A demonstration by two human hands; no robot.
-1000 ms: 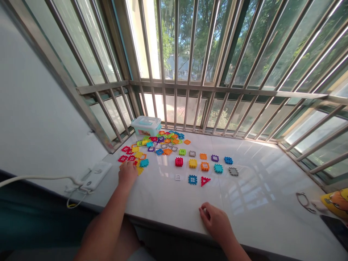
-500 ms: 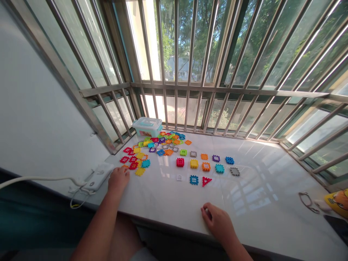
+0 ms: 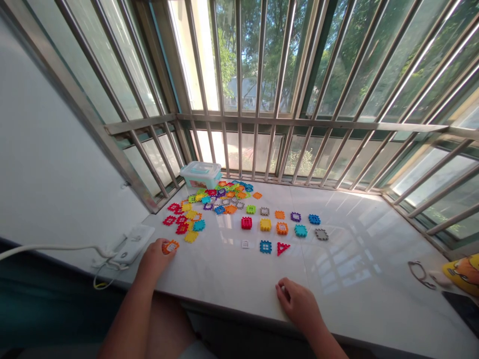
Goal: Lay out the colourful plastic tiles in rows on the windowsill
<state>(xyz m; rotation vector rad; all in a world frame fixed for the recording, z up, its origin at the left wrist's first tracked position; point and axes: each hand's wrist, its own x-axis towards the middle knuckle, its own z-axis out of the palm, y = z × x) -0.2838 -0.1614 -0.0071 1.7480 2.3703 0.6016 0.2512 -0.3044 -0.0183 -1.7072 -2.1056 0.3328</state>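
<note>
Between the fingers of my left hand (image 3: 154,259) is an orange toothed building tile (image 3: 172,247) with a pale grid in its middle. Just beyond it lie loose red tiles (image 3: 181,228), yellow tiles (image 3: 191,236) and a turquoise tile (image 3: 199,225), part of a mixed heap. My right hand (image 3: 298,300) rests near the front edge with its fingers curled; what they hold, if anything, is hidden. In front of it are a red triangle piece (image 3: 283,248), a blue window tile (image 3: 265,247) and a small white grid piece (image 3: 245,244).
Behind the heap stands a lidded plastic box (image 3: 201,175). Rows of tiles, including a red stack (image 3: 246,223) and a yellow stack (image 3: 265,225), sit mid-table. A power strip (image 3: 134,244) lies left; glasses (image 3: 421,275) and a phone (image 3: 462,305) lie right. Metal bars enclose the window.
My left hand has picked up the orange tile from the heap's near edge and drawn it back toward me. My right hand stays in place.
</note>
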